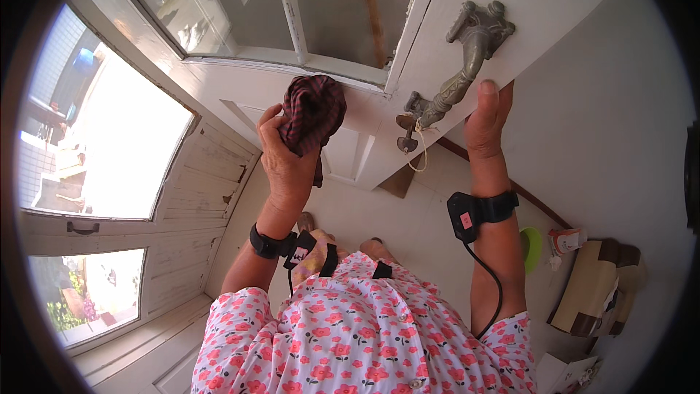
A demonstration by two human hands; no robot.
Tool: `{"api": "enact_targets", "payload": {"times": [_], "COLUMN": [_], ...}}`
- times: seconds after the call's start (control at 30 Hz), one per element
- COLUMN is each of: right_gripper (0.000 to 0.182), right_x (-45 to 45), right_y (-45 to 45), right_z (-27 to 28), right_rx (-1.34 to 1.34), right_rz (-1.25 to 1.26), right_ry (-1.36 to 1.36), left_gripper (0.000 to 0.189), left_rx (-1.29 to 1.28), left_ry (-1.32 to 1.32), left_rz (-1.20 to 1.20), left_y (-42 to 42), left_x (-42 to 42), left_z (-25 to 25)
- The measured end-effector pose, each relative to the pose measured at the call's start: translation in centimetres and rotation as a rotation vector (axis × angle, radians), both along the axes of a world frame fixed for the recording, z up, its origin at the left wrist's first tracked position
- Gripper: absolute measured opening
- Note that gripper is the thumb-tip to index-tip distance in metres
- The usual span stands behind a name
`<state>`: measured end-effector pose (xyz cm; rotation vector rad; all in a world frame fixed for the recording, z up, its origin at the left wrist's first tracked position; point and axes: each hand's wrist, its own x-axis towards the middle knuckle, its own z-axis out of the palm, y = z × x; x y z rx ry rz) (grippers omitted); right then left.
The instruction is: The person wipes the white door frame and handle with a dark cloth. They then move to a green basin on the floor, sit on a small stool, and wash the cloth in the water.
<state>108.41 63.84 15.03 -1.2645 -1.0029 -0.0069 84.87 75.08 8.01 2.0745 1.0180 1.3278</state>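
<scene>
My left hand (285, 161) holds a bunched dark red and black striped cloth (311, 112). The cloth is in front of the white panelled door (358, 109), just below its glass panes (339, 16); whether it touches the wood I cannot tell. At the door's free edge is my right hand (484, 128), thumb on the near face and fingers partly hidden behind the edge. Between my hands, an ornate metal pull handle (465, 74) is fixed to the door. Below it a key (407, 139) with a loop of string sits at the lock.
A second wooden door with bright windows (126, 137) and peeling paint stands on the left. On the right floor are a green bowl-like item (530, 249), a crumpled packet (566, 242) and a beige-brown box-like object (588, 290). A brown mat (402, 179) lies by the door's bottom.
</scene>
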Motion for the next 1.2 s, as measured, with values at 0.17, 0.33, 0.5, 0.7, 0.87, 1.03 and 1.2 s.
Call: {"api": "enact_targets", "payload": {"times": [0.17, 0.33, 0.5, 0.7, 0.87, 1.03, 1.2], "right_gripper": [0.042, 0.033, 0.038, 0.059, 0.057, 0.055, 0.051], "right_x": [0.3, -0.3, 0.1, 1.3, 0.8, 0.9, 0.6], "right_y": [0.8, 1.2, 1.7, 1.4, 1.8, 1.7, 1.4], "right_z": [-0.8, -0.3, -0.3, -1.4, -1.4, -1.1, -0.8], "right_rx": [0.004, 0.043, 0.103, 0.083, 0.165, 0.083, 0.097], "right_rz": [0.026, 0.013, -0.043, 0.045, 0.053, -0.016, 0.014], "right_ry": [0.012, 0.089, 0.096, 0.118, 0.142, 0.122, 0.065], "left_gripper": [0.075, 0.076, 0.056, 0.048, 0.05, 0.055, 0.049], "left_rx": [0.211, 0.197, 0.506, 0.316, 0.16, 0.455, 0.361], "left_ry": [0.084, 0.153, 0.286, 0.484, 0.25, 0.193, 0.543], "left_rz": [0.018, 0.009, -0.258, -0.485, -0.507, -0.333, -0.405], "left_y": [-2.1, -3.4, -3.7, -2.1, -1.9, -1.9, -2.3], "left_x": [3.4, 4.7, 5.0, 2.2, -0.2, 3.7, 2.8], "left_z": [-0.3, -1.0, -1.2, 0.7, 3.8, 4.2, 2.7]}}
